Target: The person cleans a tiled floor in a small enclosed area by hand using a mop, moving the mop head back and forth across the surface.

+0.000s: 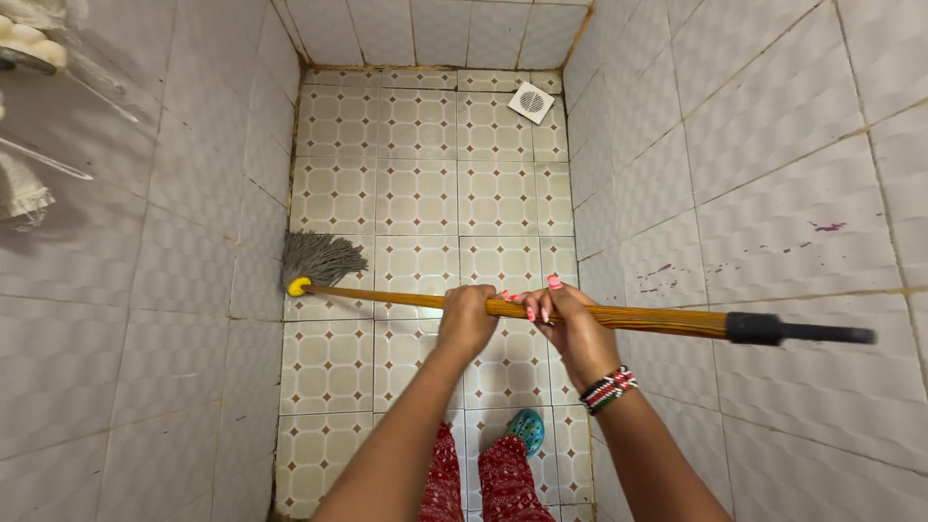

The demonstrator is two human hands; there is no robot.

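Note:
Both my hands grip a long orange mop handle [387, 294] held almost level across a narrow tiled room. My left hand [468, 319] is closed around the shaft near its middle. Just to its right, my right hand [570, 324] wraps the same shaft, with a beaded bracelet [607, 389] on the wrist. The grey string mop head [319, 257] with a yellow collar presses on the floor tiles against the left wall. The handle's black end [802, 332] points toward the right wall.
Tiled walls close in on the left [145, 290] and right [773, 193]. A white square floor drain [531, 101] sits in the far right corner. A wall rack with white items [29, 48] hangs upper left. My foot in a teal clog [527, 428] stands below.

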